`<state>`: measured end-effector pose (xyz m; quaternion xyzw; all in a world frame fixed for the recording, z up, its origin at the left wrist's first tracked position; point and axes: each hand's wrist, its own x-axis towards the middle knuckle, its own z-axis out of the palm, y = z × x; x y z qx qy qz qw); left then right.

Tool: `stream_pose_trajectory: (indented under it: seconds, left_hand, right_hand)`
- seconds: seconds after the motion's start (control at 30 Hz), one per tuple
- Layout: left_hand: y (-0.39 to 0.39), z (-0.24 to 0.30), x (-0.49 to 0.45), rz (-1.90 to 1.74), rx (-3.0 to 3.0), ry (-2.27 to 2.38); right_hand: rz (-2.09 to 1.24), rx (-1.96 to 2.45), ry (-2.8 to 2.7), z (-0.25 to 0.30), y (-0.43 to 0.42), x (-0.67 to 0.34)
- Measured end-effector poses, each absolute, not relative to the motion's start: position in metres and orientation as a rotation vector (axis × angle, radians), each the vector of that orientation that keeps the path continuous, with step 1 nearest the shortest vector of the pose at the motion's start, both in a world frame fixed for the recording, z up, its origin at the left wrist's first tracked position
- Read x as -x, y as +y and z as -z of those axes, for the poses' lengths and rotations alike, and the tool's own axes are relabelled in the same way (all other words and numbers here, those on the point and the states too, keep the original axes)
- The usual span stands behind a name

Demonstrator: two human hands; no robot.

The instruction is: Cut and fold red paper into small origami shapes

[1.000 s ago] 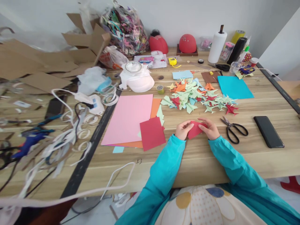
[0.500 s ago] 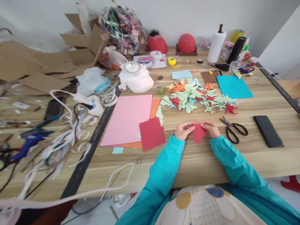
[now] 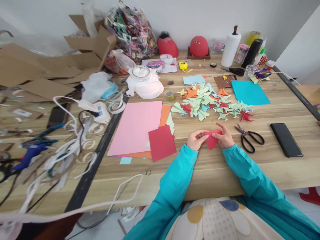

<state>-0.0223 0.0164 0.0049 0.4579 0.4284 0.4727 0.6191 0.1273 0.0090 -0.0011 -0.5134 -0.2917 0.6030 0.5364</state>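
A small folded piece of red paper [image 3: 211, 142] is held between my two hands, just above the table near its front edge. My left hand [image 3: 196, 139] pinches its left corner between thumb and fingers. On the right side, my right hand [image 3: 226, 137] has its thumb on the paper, with the index finger lifted and the other fingers partly behind it. Beyond the hands lies a heap of folded paper shapes [image 3: 205, 100] in green, orange, red and blue. Black-handled scissors [image 3: 247, 136] lie partly open to the right of my right hand.
Left of my arms are a red sheet [image 3: 162, 143] and a large pink sheet [image 3: 140, 126]. A black phone [image 3: 286, 140] lies at the right, a turquoise sheet [image 3: 250, 92] behind it. Cables and a blue glue gun [image 3: 32, 155] clutter the far left.
My right index finger has lifted off the paper and the right-hand fingers have spread. The red paper has tilted, its lower point sitting slightly higher. My left hand keeps its pinch.
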Motion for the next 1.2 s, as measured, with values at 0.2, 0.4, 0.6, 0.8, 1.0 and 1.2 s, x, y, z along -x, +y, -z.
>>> stream_pose_trajectory:
  seconds: [0.2, 0.4, 0.6, 0.8, 1.0, 1.2]
  left_hand:
    - [0.017, 0.000, 0.022, -1.072, -1.093, 1.015]
    - [0.018, 0.009, 0.022, -1.027, -1.171, 1.053]
    - [0.017, 0.013, 0.022, -1.059, -1.319, 1.042]
    - [0.017, 0.012, 0.024, -1.058, -1.386, 0.976]
    - [0.018, 0.009, 0.026, -1.063, -1.401, 0.966]
    - [0.018, 0.008, 0.026, -1.071, -1.381, 0.983]
  right_hand:
    - [-1.449, 1.251, -0.734, -0.002, 0.009, -0.128]
    - [-1.445, 1.245, -0.702, -0.005, 0.008, -0.127]
    - [-1.487, 1.250, -0.771, -0.001, 0.008, -0.129]
    - [-1.529, 1.249, -0.817, -0.002, 0.009, -0.132]
    - [-1.548, 1.240, -0.747, -0.006, 0.009, -0.131]
    - [-1.618, 1.188, -0.654, -0.005, 0.008, -0.131]
